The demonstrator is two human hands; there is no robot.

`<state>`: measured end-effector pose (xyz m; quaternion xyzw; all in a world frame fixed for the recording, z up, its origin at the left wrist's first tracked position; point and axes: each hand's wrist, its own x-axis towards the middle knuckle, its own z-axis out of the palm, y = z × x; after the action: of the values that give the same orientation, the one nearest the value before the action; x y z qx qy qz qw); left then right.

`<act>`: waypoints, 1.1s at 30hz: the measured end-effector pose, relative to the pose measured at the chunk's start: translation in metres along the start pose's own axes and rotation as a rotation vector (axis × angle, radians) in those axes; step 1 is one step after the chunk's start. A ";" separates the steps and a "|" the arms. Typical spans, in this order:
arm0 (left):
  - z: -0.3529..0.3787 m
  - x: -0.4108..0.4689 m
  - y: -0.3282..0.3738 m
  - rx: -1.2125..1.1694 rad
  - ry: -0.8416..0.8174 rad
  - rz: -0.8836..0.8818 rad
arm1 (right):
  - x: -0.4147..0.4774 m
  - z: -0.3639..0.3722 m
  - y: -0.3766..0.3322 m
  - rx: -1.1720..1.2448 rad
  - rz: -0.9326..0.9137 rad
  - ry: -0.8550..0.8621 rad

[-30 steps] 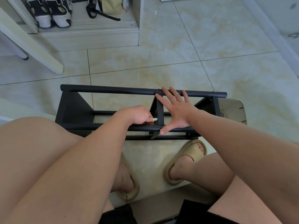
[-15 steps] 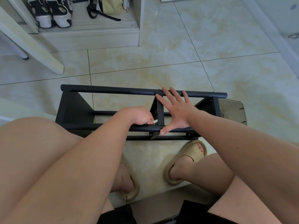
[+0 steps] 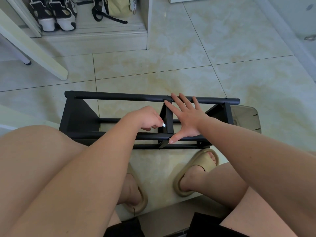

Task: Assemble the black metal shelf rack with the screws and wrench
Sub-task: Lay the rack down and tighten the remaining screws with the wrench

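Note:
The black metal shelf rack (image 3: 119, 97) lies on its side on the tiled floor in front of my knees. My right hand (image 3: 185, 118) lies flat and spread across it, fingers on the far tube, thumb on the near tube beside a screw head (image 3: 169, 138). My left hand (image 3: 147, 118) is curled round a small silver wrench (image 3: 163, 124), whose tip shows at the rack's middle upright (image 3: 169, 117). Most of the wrench is hidden in the fist.
Both feet in tan slippers (image 3: 196, 171) sit on the floor just below the rack. A grey flat board (image 3: 248, 118) lies under the rack's right end. A white slanted furniture leg (image 3: 34, 48) and a low shelf with sneakers (image 3: 53, 14) stand at the far left.
My left hand has shifted slightly, with the wrench tip a little higher against the middle upright. The right hand and the rack stay where they were.

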<state>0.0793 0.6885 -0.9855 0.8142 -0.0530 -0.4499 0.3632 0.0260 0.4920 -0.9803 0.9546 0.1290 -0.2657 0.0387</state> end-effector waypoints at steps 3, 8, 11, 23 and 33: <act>0.006 0.001 -0.004 -0.228 0.019 -0.032 | 0.000 0.001 0.000 0.002 0.000 0.008; 0.015 -0.001 0.000 -0.374 0.122 -0.127 | 0.001 0.002 0.001 0.005 -0.001 0.015; 0.018 -0.003 0.005 -0.324 0.132 -0.134 | 0.001 0.002 0.001 0.010 0.000 0.019; 0.019 -0.004 0.014 -0.494 0.200 -0.191 | 0.001 0.002 0.001 -0.002 -0.004 0.020; 0.019 -0.005 0.015 -0.379 0.167 -0.181 | 0.000 0.002 0.000 0.005 -0.002 0.012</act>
<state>0.0651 0.6694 -0.9791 0.7673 0.1359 -0.4136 0.4709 0.0257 0.4914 -0.9819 0.9562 0.1296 -0.2601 0.0355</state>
